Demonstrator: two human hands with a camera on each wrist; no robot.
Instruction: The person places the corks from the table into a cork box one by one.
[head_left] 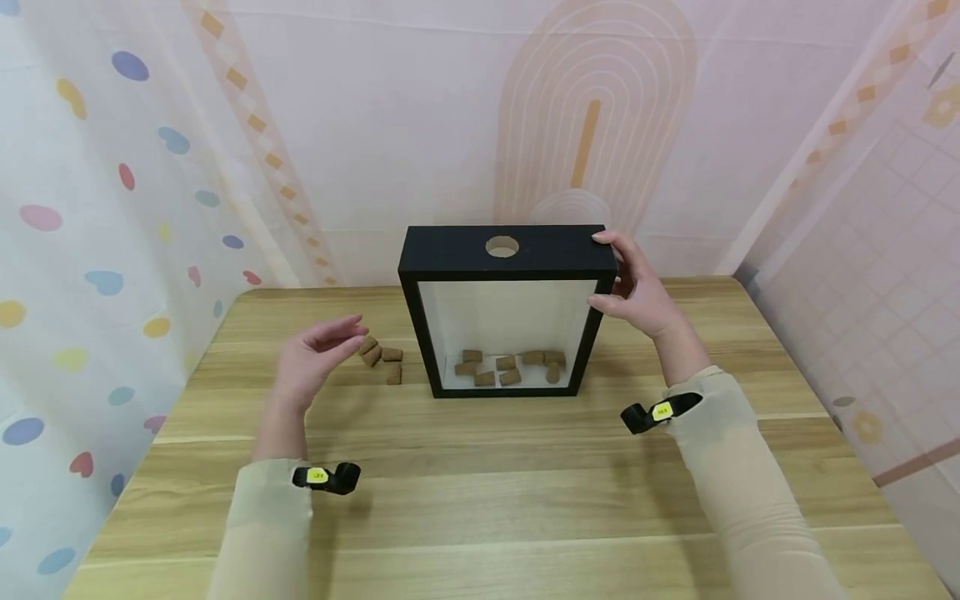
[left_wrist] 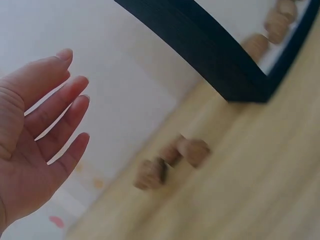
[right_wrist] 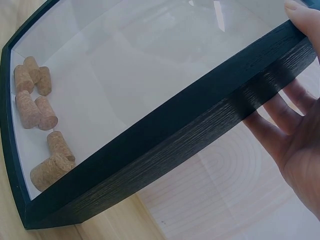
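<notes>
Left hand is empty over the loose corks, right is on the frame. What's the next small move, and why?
Probably lower the left hand and pinch one of the loose corks on the table. Its fingers are open and holding nothing, the corks lie just beyond its fingertips, and the right hand steadies the black frame box with its top hole.

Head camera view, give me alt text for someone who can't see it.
A black shadow-box frame stands upright on a wooden table, with corks piled inside behind its glass. The right hand steadies its upper right corner; the open left hand hovers near four loose corks.
</notes>
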